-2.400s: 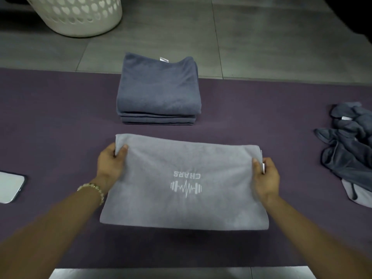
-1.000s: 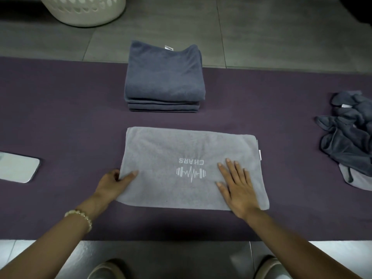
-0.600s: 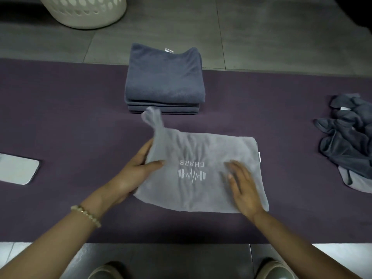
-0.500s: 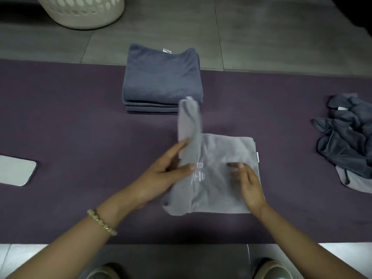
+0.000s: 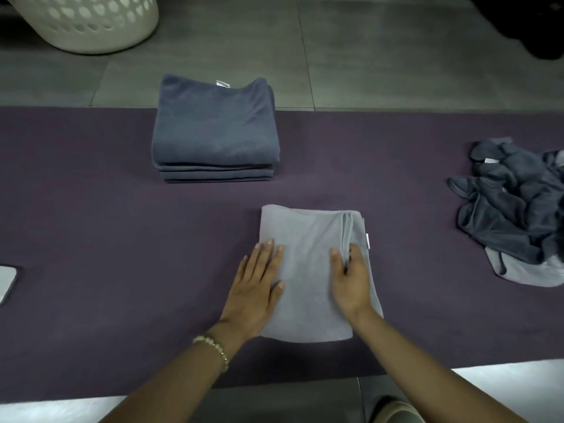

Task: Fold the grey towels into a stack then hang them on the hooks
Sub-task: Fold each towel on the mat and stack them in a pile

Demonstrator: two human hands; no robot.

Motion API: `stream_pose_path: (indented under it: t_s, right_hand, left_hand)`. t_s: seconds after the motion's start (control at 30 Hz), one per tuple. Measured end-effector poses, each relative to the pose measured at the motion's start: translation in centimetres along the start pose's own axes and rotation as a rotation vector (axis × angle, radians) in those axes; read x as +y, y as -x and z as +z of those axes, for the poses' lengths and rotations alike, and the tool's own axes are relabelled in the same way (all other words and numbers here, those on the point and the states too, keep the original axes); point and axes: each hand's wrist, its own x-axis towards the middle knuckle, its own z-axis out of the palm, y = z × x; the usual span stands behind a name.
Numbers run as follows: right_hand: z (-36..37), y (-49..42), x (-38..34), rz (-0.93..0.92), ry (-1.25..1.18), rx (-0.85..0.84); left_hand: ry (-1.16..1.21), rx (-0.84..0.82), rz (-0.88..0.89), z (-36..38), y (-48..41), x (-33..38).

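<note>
Purple mat [image 5: 106, 224] on a grey tiled floor [image 5: 381, 50], head view. Light grey towel [image 5: 308, 239], folded to a narrow rectangle, lies on the mat's near centre. Left grip [image 5: 254, 290], with a beaded bracelet [image 5: 215, 351] at the wrist, lies spread flat with straight fingers on the towel's left edge. Right grip [image 5: 351, 279] rests on the towel's right part and pinches a raised ridge of cloth between its fingers. Stack of folded dark grey towels [image 5: 215, 132] sits at the mat's far edge, apart from the light towel. Heap of unfolded towels [image 5: 512, 203] lies at right; phone [image 5: 6, 280] at far left; white laundry basket [image 5: 91, 22] on the floor beyond.
</note>
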Motion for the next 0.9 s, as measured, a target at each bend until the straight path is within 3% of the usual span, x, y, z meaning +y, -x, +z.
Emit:
stream_pose_path:
  t_s: [0.13,0.37,0.53,0.67,0.8,0.9]
  right_hand:
    - [-2.8,-2.5,-0.2,-0.085,0.063,0.076]
    - [-3.9,-4.2,2.3,0.031,0.111,0.086]
    - [-3.9,-3.8,3.6,0.114,0.156,0.089]
    - [-4.2,-3.9,3.7,0.172,0.122,0.113]
    - [-5.7,-2.4,4.4,0.219,0.096,-0.020]
    - [-6.9,-1.3,5.7,0.237,0.135,-0.030]
  left_hand:
    - [-0.081,-0.045,0.022,1.0,-1.3,1.7]
    - [-0.082,-0.075,0.031,2.0,-2.3,3.0]
    - [0.153,-0.007,-0.132,1.4,-3.7,2.8]
    - [0.266,-0.050,-0.197,-0.1,-6.1,2.8]
    - [0.136,-0.092,-0.126,-1.4,-8.1,1.5]
    - [-0.056,-0.119,-0.019,-2.3,-10.1,0.7]
